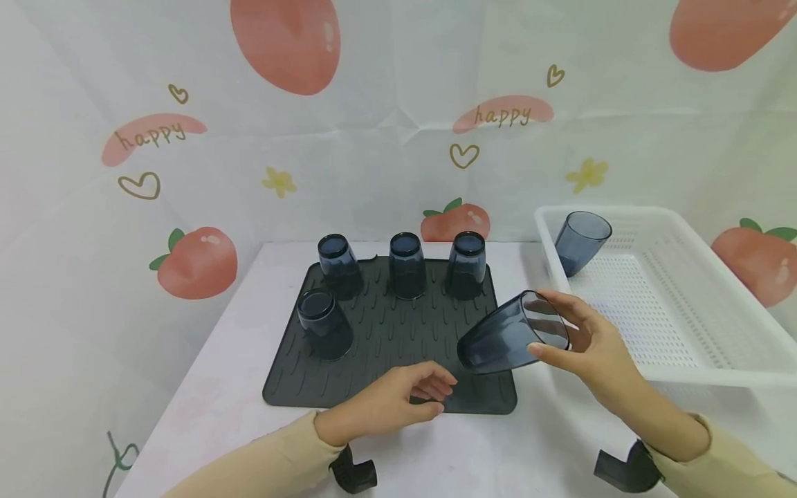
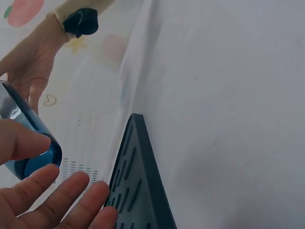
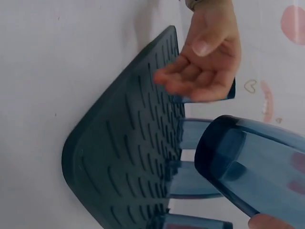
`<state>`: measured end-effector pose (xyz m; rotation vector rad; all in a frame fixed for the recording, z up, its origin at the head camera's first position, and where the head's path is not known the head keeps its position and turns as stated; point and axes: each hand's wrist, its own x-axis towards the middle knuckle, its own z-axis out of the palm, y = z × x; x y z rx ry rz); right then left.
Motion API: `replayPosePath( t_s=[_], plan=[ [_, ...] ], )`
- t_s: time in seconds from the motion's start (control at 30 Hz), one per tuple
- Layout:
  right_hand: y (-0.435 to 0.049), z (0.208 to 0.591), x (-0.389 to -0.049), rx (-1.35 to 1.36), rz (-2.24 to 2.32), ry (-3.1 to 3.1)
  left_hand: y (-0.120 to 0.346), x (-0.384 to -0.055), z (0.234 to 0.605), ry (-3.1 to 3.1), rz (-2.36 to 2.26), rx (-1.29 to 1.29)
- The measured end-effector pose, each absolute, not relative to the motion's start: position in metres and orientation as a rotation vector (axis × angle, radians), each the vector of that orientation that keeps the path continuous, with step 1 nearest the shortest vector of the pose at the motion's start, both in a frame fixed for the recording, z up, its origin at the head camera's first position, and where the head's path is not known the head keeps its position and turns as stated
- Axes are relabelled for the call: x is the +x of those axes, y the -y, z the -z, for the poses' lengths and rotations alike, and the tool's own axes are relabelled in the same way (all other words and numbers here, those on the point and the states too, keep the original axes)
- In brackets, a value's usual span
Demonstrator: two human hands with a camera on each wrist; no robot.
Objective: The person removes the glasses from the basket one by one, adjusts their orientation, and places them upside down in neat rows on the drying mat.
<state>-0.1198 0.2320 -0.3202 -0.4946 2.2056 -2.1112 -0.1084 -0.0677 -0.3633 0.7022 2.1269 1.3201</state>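
My right hand (image 1: 582, 339) grips a blue-tinted drinking glass (image 1: 498, 337) near its rim, thumb on one side and fingers on the other. The glass is tilted, its base toward the left and its mouth toward the right, above the right edge of a dark drying mat (image 1: 398, 339). In the right wrist view the held glass (image 3: 257, 167) shows its thick base. My left hand (image 1: 398, 398) hovers over the mat's front part, fingers loosely bent and holding nothing, apart from the glass. Several matching glasses (image 1: 407, 266) stand upside down on the mat, toward its back and left.
A white plastic basket (image 1: 672, 304) with a perforated bottom stands at the right. Another blue glass (image 1: 582, 242) leans in its back left corner. Behind the white table (image 1: 212, 387) hangs a fruit-patterned cloth (image 1: 373, 166).
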Motion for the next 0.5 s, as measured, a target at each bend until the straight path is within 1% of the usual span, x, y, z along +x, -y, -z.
replayPosePath(
  t_s=[0.2,0.5],
  plan=[
    [-0.226,0.326,-0.116,-0.484,2.109,-2.196,0.07,-0.114,0.366,-2.194,-1.343,0.639],
    [-0.219,0.331,-0.115,-0.503,2.135,-2.154,0.066,-0.122,0.361,-2.203,-1.462,0.616]
  ],
)
